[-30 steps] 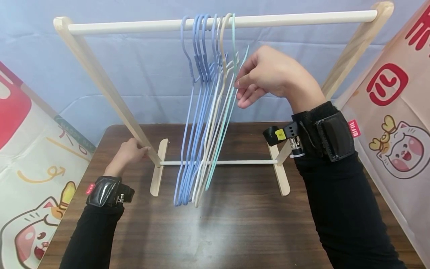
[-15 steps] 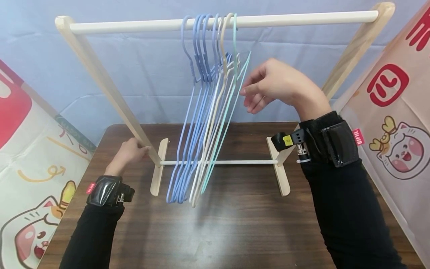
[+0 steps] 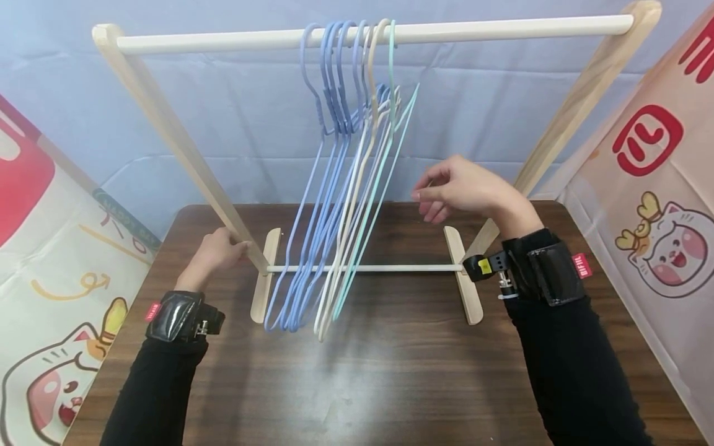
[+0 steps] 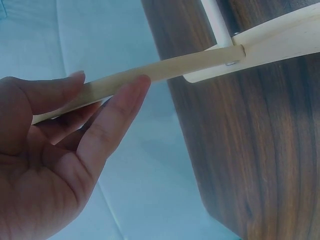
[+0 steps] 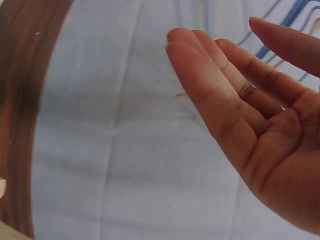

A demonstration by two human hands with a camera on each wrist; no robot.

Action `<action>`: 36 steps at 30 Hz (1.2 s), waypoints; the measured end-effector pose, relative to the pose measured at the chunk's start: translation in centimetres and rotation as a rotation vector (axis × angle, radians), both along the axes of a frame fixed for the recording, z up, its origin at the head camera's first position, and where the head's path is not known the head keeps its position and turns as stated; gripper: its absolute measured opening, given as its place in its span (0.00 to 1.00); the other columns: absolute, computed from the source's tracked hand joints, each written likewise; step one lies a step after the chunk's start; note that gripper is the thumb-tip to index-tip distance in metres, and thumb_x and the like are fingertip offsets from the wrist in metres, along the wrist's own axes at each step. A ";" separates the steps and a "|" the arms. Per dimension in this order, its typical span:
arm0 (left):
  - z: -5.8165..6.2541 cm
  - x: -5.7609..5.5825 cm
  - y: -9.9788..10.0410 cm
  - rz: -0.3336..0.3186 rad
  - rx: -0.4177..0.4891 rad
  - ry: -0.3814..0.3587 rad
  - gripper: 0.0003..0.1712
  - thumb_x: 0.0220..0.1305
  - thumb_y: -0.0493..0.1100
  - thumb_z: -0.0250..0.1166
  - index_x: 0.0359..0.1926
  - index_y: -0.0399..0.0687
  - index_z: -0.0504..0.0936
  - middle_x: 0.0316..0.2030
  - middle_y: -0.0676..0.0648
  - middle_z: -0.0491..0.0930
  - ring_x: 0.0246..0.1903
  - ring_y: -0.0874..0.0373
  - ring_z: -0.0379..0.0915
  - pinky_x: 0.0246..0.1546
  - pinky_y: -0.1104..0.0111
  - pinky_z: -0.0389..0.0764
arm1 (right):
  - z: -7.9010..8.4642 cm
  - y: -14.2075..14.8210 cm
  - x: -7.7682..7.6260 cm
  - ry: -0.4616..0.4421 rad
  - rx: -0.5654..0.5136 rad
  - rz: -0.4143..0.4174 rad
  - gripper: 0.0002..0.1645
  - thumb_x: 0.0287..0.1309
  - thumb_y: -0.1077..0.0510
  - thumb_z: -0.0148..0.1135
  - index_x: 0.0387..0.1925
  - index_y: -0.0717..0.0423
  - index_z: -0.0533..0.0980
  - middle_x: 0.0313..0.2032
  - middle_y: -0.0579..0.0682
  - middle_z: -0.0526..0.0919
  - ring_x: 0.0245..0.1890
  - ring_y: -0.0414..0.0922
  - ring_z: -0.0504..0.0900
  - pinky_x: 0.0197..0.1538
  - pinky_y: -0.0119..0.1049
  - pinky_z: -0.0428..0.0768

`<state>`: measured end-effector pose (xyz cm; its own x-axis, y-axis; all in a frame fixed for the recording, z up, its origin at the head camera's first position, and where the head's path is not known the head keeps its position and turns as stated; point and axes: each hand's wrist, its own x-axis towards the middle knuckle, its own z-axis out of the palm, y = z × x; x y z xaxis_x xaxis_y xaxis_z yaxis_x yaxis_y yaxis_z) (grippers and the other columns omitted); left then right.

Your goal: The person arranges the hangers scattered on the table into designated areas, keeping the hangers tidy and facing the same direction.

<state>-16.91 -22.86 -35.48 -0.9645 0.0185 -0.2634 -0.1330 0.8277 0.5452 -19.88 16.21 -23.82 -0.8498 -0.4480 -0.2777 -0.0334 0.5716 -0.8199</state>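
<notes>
My left hand (image 3: 214, 253) holds the left post (image 3: 173, 139) of a wooden clothes rack low down. In the left wrist view the thumb and fingers of that hand (image 4: 60, 165) lie on either side of the post (image 4: 195, 61). From the top rail (image 3: 502, 30) hang several blue hangers (image 3: 326, 80), a beige hanger (image 3: 371, 65) and a mint-green hanger (image 3: 392, 65) at the right end of the row, all swung at a slant. My right hand (image 3: 465, 189) is in the air right of the mint hanger, apart from it. Its fingers (image 5: 215, 95) are loosely bent and hold nothing.
The rack's feet (image 3: 467, 297) stand on a dark wooden table (image 3: 357, 384), joined by a lower crossbar (image 3: 418, 268). A pale blue cloth (image 3: 474, 105) hangs behind. Printed sheets (image 3: 664, 235) with cartoon figures stand at both sides.
My right hand has come away from the mint hanger and moved down and right. The blue hangers' lower ends have swung left. My left hand stays on the post.
</notes>
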 end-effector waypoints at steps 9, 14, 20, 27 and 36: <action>-0.2 0.0 -0.2 -0.011 0.008 0.025 0.18 0.65 0.42 0.52 0.42 0.27 0.75 0.36 0.32 0.80 0.36 0.42 0.78 0.42 0.52 0.73 | -4.2 1.1 0.4 -0.013 0.033 0.048 0.15 0.61 0.61 0.55 0.44 0.71 0.73 0.29 0.58 0.80 0.28 0.49 0.81 0.34 0.40 0.80; -0.4 0.1 -0.2 -0.015 0.003 0.044 0.18 0.64 0.43 0.52 0.40 0.27 0.75 0.33 0.33 0.80 0.35 0.43 0.78 0.41 0.53 0.73 | -6.1 1.9 0.7 -0.031 0.028 0.061 0.15 0.61 0.61 0.54 0.43 0.70 0.73 0.29 0.59 0.80 0.29 0.51 0.81 0.34 0.41 0.80; -0.4 0.3 -0.4 -0.009 0.009 0.031 0.18 0.65 0.44 0.53 0.41 0.29 0.74 0.32 0.35 0.80 0.34 0.44 0.76 0.38 0.55 0.73 | -7.8 2.9 1.3 -0.047 0.022 0.055 0.16 0.61 0.59 0.55 0.43 0.70 0.73 0.28 0.56 0.80 0.29 0.52 0.81 0.34 0.42 0.80; -1.1 0.6 -0.2 -0.013 0.011 -0.011 0.26 0.65 0.49 0.52 0.50 0.28 0.66 0.40 0.31 0.76 0.41 0.39 0.72 0.41 0.52 0.72 | -9.7 4.3 2.0 -0.065 -0.006 0.014 0.17 0.62 0.59 0.54 0.44 0.72 0.72 0.28 0.56 0.79 0.31 0.52 0.81 0.34 0.43 0.80; -3.4 1.3 -0.1 0.012 0.037 -0.025 0.33 0.67 0.53 0.49 0.61 0.30 0.58 0.54 0.25 0.66 0.54 0.30 0.60 0.52 0.45 0.64 | -14.3 6.3 4.1 0.034 0.058 -0.104 0.18 0.63 0.57 0.53 0.44 0.72 0.72 0.27 0.56 0.79 0.30 0.50 0.80 0.34 0.42 0.80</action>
